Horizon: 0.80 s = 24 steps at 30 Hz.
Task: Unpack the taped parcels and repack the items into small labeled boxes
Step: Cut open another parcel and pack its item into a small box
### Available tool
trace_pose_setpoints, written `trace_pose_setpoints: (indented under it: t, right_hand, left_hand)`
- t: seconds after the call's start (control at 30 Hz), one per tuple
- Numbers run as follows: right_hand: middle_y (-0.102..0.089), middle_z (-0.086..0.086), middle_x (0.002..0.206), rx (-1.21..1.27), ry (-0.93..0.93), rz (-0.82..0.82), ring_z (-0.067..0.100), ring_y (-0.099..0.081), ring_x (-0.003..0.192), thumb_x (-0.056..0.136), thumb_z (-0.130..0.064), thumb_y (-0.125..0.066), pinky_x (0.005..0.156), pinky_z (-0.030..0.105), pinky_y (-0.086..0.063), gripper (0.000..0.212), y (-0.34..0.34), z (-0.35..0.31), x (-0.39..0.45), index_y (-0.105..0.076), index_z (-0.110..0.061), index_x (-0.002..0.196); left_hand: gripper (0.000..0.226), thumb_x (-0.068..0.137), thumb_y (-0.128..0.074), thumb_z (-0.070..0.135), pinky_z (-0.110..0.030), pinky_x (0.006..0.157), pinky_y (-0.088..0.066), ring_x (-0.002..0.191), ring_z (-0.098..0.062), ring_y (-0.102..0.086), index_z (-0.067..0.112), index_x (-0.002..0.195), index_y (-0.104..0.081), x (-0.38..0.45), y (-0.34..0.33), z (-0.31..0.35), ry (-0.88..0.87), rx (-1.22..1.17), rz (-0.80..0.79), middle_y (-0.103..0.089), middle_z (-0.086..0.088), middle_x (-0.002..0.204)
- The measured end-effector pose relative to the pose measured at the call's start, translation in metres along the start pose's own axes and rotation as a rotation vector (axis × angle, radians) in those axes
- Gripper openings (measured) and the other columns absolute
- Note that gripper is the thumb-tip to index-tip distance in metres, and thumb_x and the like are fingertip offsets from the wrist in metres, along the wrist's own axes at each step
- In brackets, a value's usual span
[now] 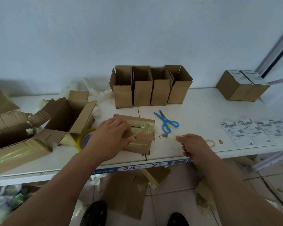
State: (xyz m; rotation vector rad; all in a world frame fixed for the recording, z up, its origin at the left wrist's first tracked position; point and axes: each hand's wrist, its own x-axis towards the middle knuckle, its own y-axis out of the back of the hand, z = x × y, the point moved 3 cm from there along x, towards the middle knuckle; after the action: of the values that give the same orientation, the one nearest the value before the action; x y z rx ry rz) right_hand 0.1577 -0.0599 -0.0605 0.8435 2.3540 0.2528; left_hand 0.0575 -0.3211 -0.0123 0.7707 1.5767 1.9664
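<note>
Head view, looking down on a white table (194, 101) set against a pale wall. Left hand (112, 136) lies on top of a taped parcel (142, 136) at the near middle of the table, fingers curled over its upper face and holding it down. Right hand (192, 146), just to the right of the parcel and clear of it, pinches a strip of torn tape (171, 136) between thumb and fingertips; the strip's far end is too blurred to show whether it still joins the parcel. Blue scissors (166, 122) lie flat beyond the right hand, near the parcel's right end. Four small open boxes (151, 88) stand upright in a touching row behind the parcel. Two closed labeled boxes (243, 86) sit side by side at the far right. Printed label sheets (255, 132) lie flat near the right front edge. An opened carton (69, 116) with raised flaps rests left of the parcel, a yellow tape roll (84, 138) leaning beside it, and torn cartons (11, 136) lie farther left. Cardboard scraps (126, 191) lie on the tiled floor below.
</note>
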Motion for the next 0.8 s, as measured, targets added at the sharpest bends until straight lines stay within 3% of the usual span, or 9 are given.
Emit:
trace_pose_setpoints:
  t: [0.07, 0.13, 0.23, 0.33, 0.4, 0.47, 0.6, 0.7, 0.8]
  right_hand:
    - [-0.056, 0.005, 0.074, -0.055, 0.017, 0.068, 0.018, -0.050, 0.066, 0.089, -0.028, -0.069, 0.065, 0.034, -0.050, 0.025, -0.005, 0.014, 0.015, -0.066, -0.004, 0.094]
    - [-0.060, 0.001, 0.089, -0.287, 0.100, 0.131, 0.017, -0.053, 0.082, 0.091, -0.037, -0.064, 0.079, 0.035, -0.047, 0.027, -0.010, 0.020, 0.024, -0.065, -0.011, 0.097]
    - [-0.063, 0.003, 0.102, -0.704, 0.214, 0.253, 0.018, -0.054, 0.090, 0.094, -0.050, -0.051, 0.082, 0.035, -0.048, 0.036, -0.014, 0.023, 0.023, -0.063, -0.017, 0.101]
    - [-0.059, 0.005, 0.110, -0.787, 0.335, 0.322, 0.022, -0.053, 0.101, 0.093, -0.061, -0.042, 0.086, 0.037, -0.047, 0.050, -0.016, 0.011, 0.023, -0.064, -0.022, 0.114]
    - [-0.060, -0.001, 0.115, -0.633, 0.528, 0.226, 0.014, -0.052, 0.102, 0.091, -0.064, -0.038, 0.086, 0.032, -0.045, 0.053, -0.023, -0.008, 0.017, -0.063, -0.027, 0.119]
    - [-0.057, -0.010, 0.119, -0.381, 0.693, 0.085, 0.008, -0.051, 0.109, 0.094, -0.055, -0.048, 0.093, 0.029, -0.043, 0.042, -0.031, -0.034, 0.001, -0.061, -0.028, 0.124]
    - [-0.053, -0.020, 0.121, -0.305, 0.756, -0.279, -0.002, -0.049, 0.113, 0.096, -0.045, -0.052, 0.096, 0.022, -0.039, 0.034, -0.056, -0.059, -0.027, -0.058, -0.032, 0.128]
    - [-0.059, -0.012, 0.109, -0.387, 0.775, -0.304, 0.003, -0.054, 0.101, 0.098, -0.038, -0.051, 0.087, 0.017, -0.043, 0.018, -0.065, -0.060, -0.029, -0.063, -0.030, 0.107]
    - [-0.057, -0.012, 0.102, -0.405, 0.742, -0.281, 0.006, -0.055, 0.098, 0.100, -0.039, -0.047, 0.081, 0.018, -0.043, 0.023, -0.067, -0.060, -0.026, -0.065, -0.027, 0.108]
  left_hand:
    - [0.049, 0.095, -0.039, 0.059, -0.031, 0.107, -0.029, 0.129, -0.013, -0.036, 0.031, 0.135, -0.049, 0.003, -0.002, 0.004, 0.004, 0.005, -0.038, -0.044, 0.010, 0.139]
    - [0.053, 0.097, -0.041, 0.055, -0.033, 0.109, -0.028, 0.132, -0.014, -0.033, 0.030, 0.144, -0.042, 0.007, -0.002, 0.003, 0.020, 0.012, -0.068, -0.039, 0.010, 0.143]
    - [0.054, 0.098, -0.041, 0.054, -0.032, 0.109, -0.029, 0.130, -0.012, -0.031, 0.029, 0.146, -0.040, 0.010, -0.002, 0.001, 0.036, 0.002, -0.104, -0.037, 0.011, 0.139]
    - [0.060, 0.096, -0.037, 0.061, -0.032, 0.108, -0.030, 0.128, -0.011, -0.031, 0.029, 0.146, -0.041, 0.011, -0.002, 0.001, 0.072, -0.053, -0.124, -0.036, 0.012, 0.136]
    - [0.064, 0.093, -0.034, 0.067, -0.032, 0.108, -0.029, 0.128, -0.011, -0.031, 0.030, 0.145, -0.041, 0.012, -0.001, 0.002, 0.093, -0.074, -0.135, -0.036, 0.011, 0.134]
    - [0.063, 0.092, -0.036, 0.067, -0.031, 0.107, -0.029, 0.127, -0.011, -0.031, 0.032, 0.144, -0.042, 0.013, -0.001, 0.003, 0.102, -0.091, -0.138, -0.037, 0.012, 0.132]
    - [0.055, 0.092, -0.045, 0.064, -0.030, 0.105, -0.029, 0.126, -0.011, -0.030, 0.034, 0.137, -0.048, 0.014, 0.001, 0.003, 0.121, -0.127, -0.143, -0.038, 0.011, 0.129]
    - [0.054, 0.088, -0.050, 0.065, -0.032, 0.105, -0.030, 0.127, -0.014, -0.027, 0.036, 0.133, -0.050, 0.014, 0.000, 0.003, 0.130, -0.135, -0.184, -0.038, 0.009, 0.128]
    - [0.058, 0.087, -0.052, 0.065, -0.034, 0.108, -0.029, 0.128, -0.016, -0.025, 0.036, 0.138, -0.048, 0.014, 0.001, 0.003, 0.122, -0.133, -0.217, -0.036, 0.006, 0.130]
